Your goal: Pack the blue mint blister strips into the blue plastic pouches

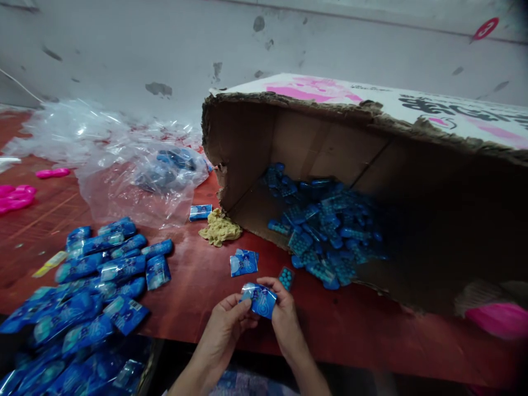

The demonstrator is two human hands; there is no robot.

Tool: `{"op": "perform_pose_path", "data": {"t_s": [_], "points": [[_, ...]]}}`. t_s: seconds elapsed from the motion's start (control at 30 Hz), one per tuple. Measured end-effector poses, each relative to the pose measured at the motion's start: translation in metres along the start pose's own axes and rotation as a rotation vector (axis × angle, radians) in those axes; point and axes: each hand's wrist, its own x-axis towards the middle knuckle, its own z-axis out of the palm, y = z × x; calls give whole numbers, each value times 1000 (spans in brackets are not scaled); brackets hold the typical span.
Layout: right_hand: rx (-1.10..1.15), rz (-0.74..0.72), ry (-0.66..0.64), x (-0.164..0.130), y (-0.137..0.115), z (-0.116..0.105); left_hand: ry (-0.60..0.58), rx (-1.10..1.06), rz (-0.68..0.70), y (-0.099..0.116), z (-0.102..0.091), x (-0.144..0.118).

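Note:
Both my hands hold one small blue printed wrapper [259,300] above the front edge of the red table. My left hand [231,317] pinches its left end between thumb and fingers. At its right side, the fingers and thumb of my right hand [284,308] are closed on it. Just beyond my right fingers lies a small clear pack of blue beads [286,278]. A few flat blue wrappers [244,263] lie on the table ahead of my hands. Whether the held wrapper has anything inside, I cannot tell.
A torn cardboard box [313,137] lies on its side, with many bead-filled clear packs [325,225] inside. Blue wrapped packs [119,267] are heaped at left, spilling toward the front edge. Behind them are clear plastic bags [111,187], and a crumpled yellowish lump [220,227] sits by the box.

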Motion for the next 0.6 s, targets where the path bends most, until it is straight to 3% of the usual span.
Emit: {"op": "perform_pose_path", "data": {"t_s": [0.17, 0.23, 0.33, 0.43, 0.5, 0.6], "points": [[-237, -21, -150, 3, -11, -17, 16, -32, -64, 4, -4, 0], [-486, -80, -42, 7, -17, -31, 44, -56, -72, 6, -6, 1], [-1014, -168, 244, 14, -20, -46, 95, -86, -63, 7, -9, 2], [-1403, -112, 287, 20, -15, -44, 138, -107, -70, 8, -8, 3], [-1483, -83, 229, 25, -8, -36, 157, -115, -78, 8, -8, 3], [-1400, -139, 172, 32, 0, -28, 180, -114, -79, 9, -10, 2]]}}
